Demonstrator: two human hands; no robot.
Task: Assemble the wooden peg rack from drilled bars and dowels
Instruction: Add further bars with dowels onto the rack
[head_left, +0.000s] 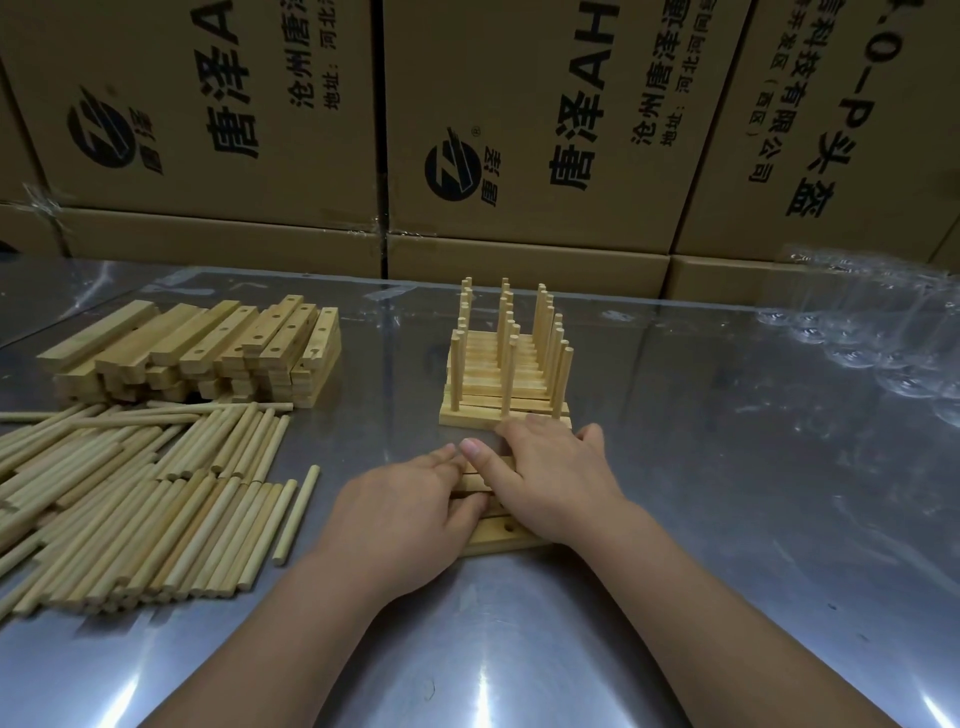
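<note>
Several drilled wooden bars (501, 535) lie side by side on the steel table in front of me, mostly covered by my hands. My left hand (402, 512) rests flat on their left part, fingers straight. My right hand (550, 475) lies flat over their right part, its thumb reaching left to my left fingertips. Just beyond stands a group of finished peg racks (506, 374), each a bar with upright dowels. A pile of loose dowels (135, 499) lies to the left, with a stack of drilled bars (202, 353) behind it.
Stacked cardboard boxes (519, 130) form a wall along the table's far edge. Clear plastic packaging (872, 332) lies at the right. The steel tabletop (727, 493) is bare to the right of my hands and near me.
</note>
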